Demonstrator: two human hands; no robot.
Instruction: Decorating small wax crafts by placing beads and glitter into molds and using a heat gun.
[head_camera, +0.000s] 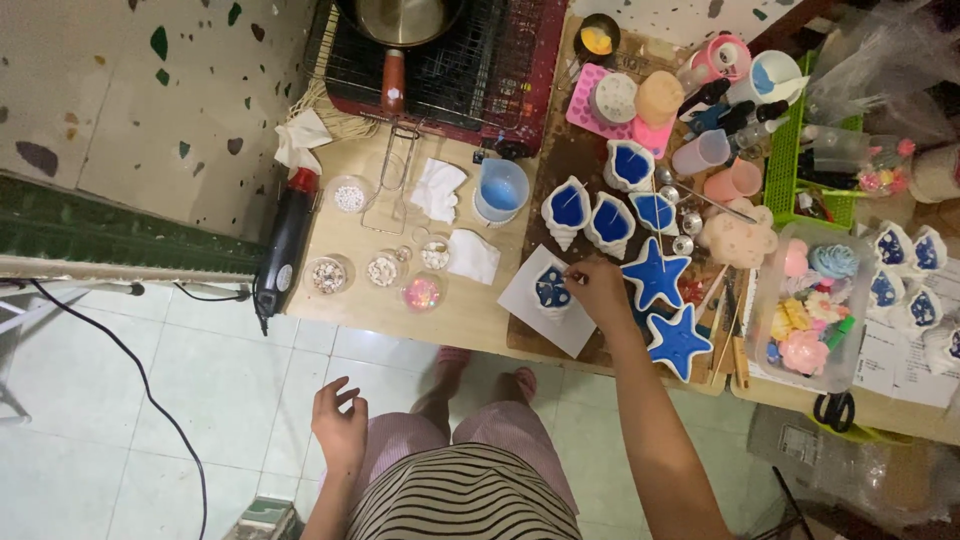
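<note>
Pale floor tiles below; a light wooden worktable (470, 315) stands against a speckled terrazzo wall, seen from straight above.

Right hand (598, 290) reaches over the table, thumb and forefinger pinched on something thin, too small to identify, right at the rim of a small white shell-shaped mould filled with dark blue wax (550, 288). That mould sits on a white paper sheet (530, 310) near the table's front edge.

Left hand (340, 425) hangs off the table, beside the hip, fingers loosely curled and spread, holding nothing.

Just right of the working hand: two blue star-shaped wax pieces (657, 275), one behind the other. Behind the sheet: three more blue-filled white shell moulds (567, 210) on a dark board. Left part of table: small clear glass dishes of beads and shells (383, 270), a black heat gun (285, 240) along the edge, a translucent measuring cup with blue liquid (500, 190). Far right: clear plastic tray of pastel wax flowers (810, 310).
</note>
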